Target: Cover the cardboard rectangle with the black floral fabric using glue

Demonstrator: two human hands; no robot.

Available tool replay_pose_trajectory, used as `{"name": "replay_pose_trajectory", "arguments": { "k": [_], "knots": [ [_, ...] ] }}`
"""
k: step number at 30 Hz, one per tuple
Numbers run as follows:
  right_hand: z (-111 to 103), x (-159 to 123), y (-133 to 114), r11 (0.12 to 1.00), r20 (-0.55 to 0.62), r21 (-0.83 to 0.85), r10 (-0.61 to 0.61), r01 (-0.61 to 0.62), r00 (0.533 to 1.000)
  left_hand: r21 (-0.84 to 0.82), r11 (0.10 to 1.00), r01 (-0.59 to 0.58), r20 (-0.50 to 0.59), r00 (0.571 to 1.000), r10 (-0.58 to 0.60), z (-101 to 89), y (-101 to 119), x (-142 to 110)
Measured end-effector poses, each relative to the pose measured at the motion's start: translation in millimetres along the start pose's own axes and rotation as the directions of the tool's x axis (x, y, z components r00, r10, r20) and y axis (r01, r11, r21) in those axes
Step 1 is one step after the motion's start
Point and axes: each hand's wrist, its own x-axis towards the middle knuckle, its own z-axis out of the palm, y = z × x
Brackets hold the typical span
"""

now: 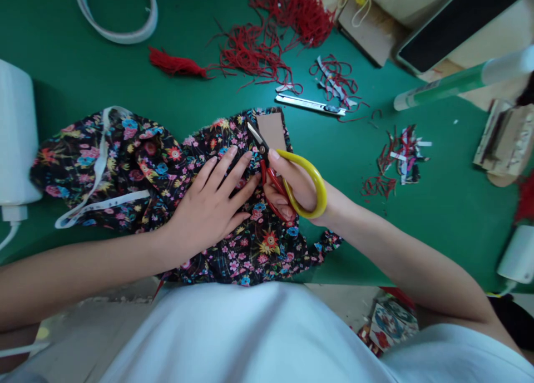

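Black floral fabric [267, 238] lies spread and partly bunched over the green table. Flat on it, with fingers spread, rests my left hand [217, 196]. My right hand [294, 182] grips a pair of scissors [315, 185] with one yellow and one red handle. The scissor blades point up and left, next to a small brown cardboard rectangle [271, 129] lying on the fabric near its top edge. A white ribbon-like strip [100, 168] with dark marks loops across the bunched left part of the cloth.
A utility knife [311, 104] lies beyond the fabric, near red thread [254, 54] and a red tassel [177, 64]. Thread and fabric scraps [403, 155] lie to the right, below a green-and-white tube [450, 85]. A tape roll [119, 37] is at the upper left; a white box [16, 132] stands left.
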Motion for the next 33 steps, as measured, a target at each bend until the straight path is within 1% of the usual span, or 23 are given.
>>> {"name": "replay_pose_trajectory", "arguments": {
  "k": [7,12,16,24,28,33],
  "knots": [
    [-5.3,-0.9,4.1,1.0,-0.021,-0.02,0.008,-0.009,1.0,0.019,1.0,-0.001,0.009,1.0,0.001,-0.4,-0.7,-0.6],
    [-5.8,-2.8,2.3,1.0,0.023,0.019,0.019,-0.02,1.0,0.047,0.999,-0.012,-0.007,1.0,0.013,0.0,-0.6,-0.1],
    [-6.3,-2.4,2.9,1.0,0.043,0.0,0.007,-0.007,0.999,0.05,0.999,-0.015,-0.002,1.0,0.015,-0.8,-0.7,0.0],
    [-1.7,-0.3,-3.8,1.0,-0.002,-0.015,0.007,-0.007,1.0,0.007,1.0,-0.003,-0.006,1.0,0.003,1.3,-0.4,-1.1],
    [-3.5,1.6,-3.6,0.998,-0.007,-0.062,-0.009,0.008,1.0,0.024,1.0,-0.005,-0.012,1.0,0.005,2.0,-0.8,-0.8],
    [-6.3,1.9,-3.0,0.999,-0.007,-0.038,0.001,-0.002,1.0,0.05,0.999,-0.008,-0.007,1.0,0.009,1.0,-0.5,-0.6]
  ]
}}
